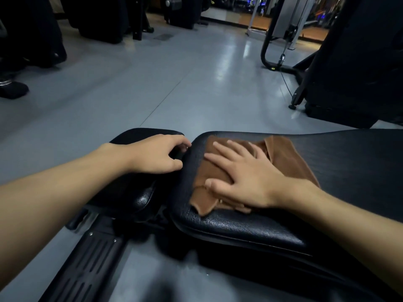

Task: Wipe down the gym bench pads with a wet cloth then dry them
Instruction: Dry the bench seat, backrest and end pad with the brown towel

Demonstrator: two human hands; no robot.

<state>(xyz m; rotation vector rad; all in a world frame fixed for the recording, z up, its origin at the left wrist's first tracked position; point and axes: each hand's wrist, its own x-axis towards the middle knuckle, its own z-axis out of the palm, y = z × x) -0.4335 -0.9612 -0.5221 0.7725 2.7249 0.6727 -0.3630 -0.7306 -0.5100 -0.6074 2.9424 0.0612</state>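
Right hand (246,177) covers cloth (287,155) middle; left hand (152,155) fingertips (183,141) hidden between pads (349,162).

Dim room; overhead light glares off the grey floor (229,68) at upper centre. Left corners sink into shadow, edges bow outward, bottom centre is blurred.

Seat pad (135,192) left, long back pad (338,171) right, narrow gap between. Cloth (283,158) on back pad, at end nearest gap. Right hand (246,177) flat on cloth. Left hand (154,155) on seat pad, fingers curled over edge at gap. Bench frame rail (87,264) below seat pad, running toward lower left, on floor (174,73). Cable machine (281,29) far behind, right. Large machine (353,62) behind back pad, right. More machines (98,16) far behind, left.
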